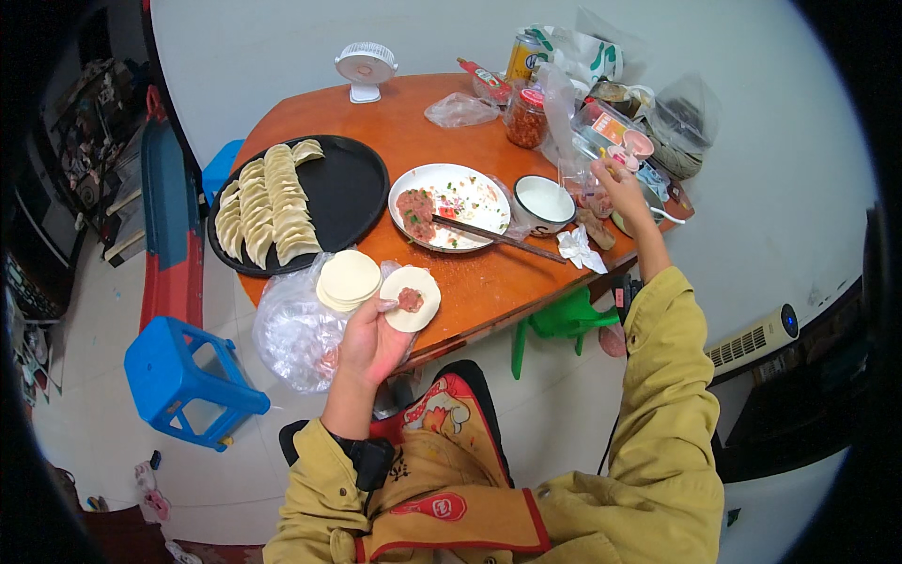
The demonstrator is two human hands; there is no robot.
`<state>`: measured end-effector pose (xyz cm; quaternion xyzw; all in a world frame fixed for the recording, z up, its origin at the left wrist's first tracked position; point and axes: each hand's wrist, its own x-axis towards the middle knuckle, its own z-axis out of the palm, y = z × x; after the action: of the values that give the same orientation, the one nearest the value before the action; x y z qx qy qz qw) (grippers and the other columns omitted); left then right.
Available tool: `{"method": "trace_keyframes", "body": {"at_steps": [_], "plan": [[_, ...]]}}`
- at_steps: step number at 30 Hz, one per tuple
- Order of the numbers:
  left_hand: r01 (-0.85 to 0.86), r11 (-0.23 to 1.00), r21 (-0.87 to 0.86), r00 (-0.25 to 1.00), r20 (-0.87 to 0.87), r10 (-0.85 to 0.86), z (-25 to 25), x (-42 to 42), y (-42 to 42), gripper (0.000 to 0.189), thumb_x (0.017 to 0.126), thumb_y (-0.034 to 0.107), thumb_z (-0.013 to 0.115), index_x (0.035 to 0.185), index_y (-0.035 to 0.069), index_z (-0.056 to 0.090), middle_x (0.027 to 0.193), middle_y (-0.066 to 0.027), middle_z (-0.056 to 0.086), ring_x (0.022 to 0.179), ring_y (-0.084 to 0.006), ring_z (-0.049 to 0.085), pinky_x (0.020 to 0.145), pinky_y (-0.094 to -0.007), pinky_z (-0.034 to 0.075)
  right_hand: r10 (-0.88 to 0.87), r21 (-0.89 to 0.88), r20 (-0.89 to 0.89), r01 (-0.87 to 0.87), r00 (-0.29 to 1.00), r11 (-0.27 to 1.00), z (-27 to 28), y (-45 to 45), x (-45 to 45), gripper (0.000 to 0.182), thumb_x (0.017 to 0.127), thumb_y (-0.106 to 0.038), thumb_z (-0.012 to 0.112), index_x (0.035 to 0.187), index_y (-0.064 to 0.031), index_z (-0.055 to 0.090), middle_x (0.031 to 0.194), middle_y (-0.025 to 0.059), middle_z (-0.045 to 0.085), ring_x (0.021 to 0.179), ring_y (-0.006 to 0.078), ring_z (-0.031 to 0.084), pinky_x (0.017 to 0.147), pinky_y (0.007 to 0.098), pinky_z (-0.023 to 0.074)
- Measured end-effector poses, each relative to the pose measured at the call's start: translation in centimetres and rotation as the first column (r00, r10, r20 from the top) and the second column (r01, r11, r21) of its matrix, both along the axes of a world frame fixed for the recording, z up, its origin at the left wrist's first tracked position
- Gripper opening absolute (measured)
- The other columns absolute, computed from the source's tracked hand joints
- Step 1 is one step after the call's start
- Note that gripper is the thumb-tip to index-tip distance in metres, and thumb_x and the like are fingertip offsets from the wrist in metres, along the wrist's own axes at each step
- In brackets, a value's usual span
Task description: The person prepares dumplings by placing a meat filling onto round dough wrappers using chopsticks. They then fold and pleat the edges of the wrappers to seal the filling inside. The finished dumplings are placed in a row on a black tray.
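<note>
My left hand (377,342) holds a round dumpling wrapper (411,321) with a lump of meat filling (410,299) in its middle. Just left of it, a stack of wrappers (349,277) lies on a clear plastic bag (296,338). My right hand (620,185) is raised at the table's right side, its fingertips at small pink plastic items (638,144); whether it grips one is unclear. A white plate (486,192) bears meat filling at its left and dark chopsticks (493,237) across its rim. Rows of folded dumplings (285,204) lie on a black round tray (352,190).
A white enamel mug (544,199) and crumpled tissue (581,250) are right of the plate. Behind stand a jar of red sauce (526,120), a yellow can (523,56), plastic bags and a small white fan (366,70). A blue stool (169,366) stands left, a green one (564,321) under the table edge.
</note>
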<state>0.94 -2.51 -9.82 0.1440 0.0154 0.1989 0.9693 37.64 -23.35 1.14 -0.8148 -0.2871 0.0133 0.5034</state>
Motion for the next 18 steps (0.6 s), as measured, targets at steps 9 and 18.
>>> {"method": "trace_keyframes", "body": {"at_steps": [9, 18], "plan": [[0.026, 0.995, -0.095, 0.998, 0.052, -0.021, 0.3, 0.1, 0.2, 0.043, 0.083, 0.001, 0.042, 0.126, 0.0, 0.041, 0.13, -0.0176, 0.046, 0.126, -0.0322, 0.041, 0.11, -0.048, 0.029, 0.063, 0.178, -0.216, -0.024, 0.974, 0.984, 0.1, -0.3, -1.6, 0.033, 0.089, -0.033, 0.061, 0.113, -0.0106, 0.056, 0.091, -0.0028, 0.056, 0.067, 0.0041, 0.048, 0.053, 0.0185, 0.038], [0.058, 0.99, -0.129, 0.998, 0.027, -0.055, 2.1, 0.4, -1.0, 0.035, 0.094, 0.01, 0.04, 0.127, 0.0, 0.039, 0.132, -0.0187, 0.044, 0.127, -0.0313, 0.04, 0.11, -0.0469, 0.028, 0.069, 0.037, 0.052, -0.071, 0.996, 0.997, -2.2, -0.4, 1.5, 0.037, 0.082, -0.031, 0.069, 0.11, -0.0077, 0.058, 0.084, 0.0009, 0.06, 0.07, 0.0079, 0.052, 0.058, 0.0216, 0.04]]}}
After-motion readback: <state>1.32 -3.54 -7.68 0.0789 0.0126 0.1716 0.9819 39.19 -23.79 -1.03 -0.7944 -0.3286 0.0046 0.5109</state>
